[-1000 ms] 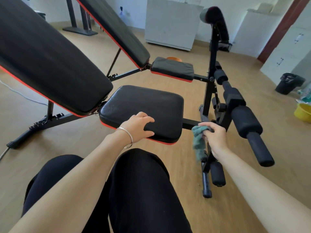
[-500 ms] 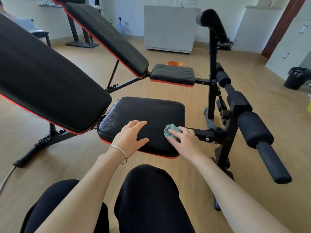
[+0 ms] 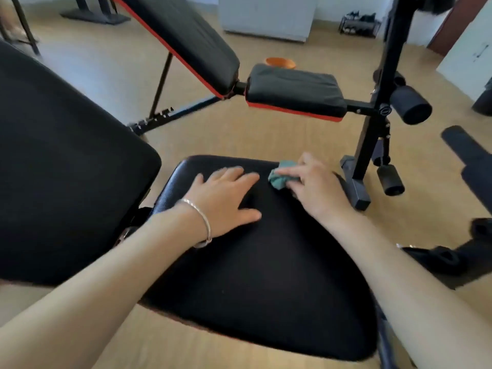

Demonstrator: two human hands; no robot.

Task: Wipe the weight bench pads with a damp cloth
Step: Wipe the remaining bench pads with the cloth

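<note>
Your right hand [image 3: 316,187] gripped the bunched green cloth [image 3: 279,179], fingers curled over it, pressing it onto the far edge of the seat pad [image 3: 266,275]. Overlapping strokes drawn toward you would have served best (my judgement). Your left hand [image 3: 223,201] lay spread flat on the pad, bracing. The backrest pad [image 3: 66,169] sat just beside.

Head view, close above seat pad [image 3: 266,275]
</note>
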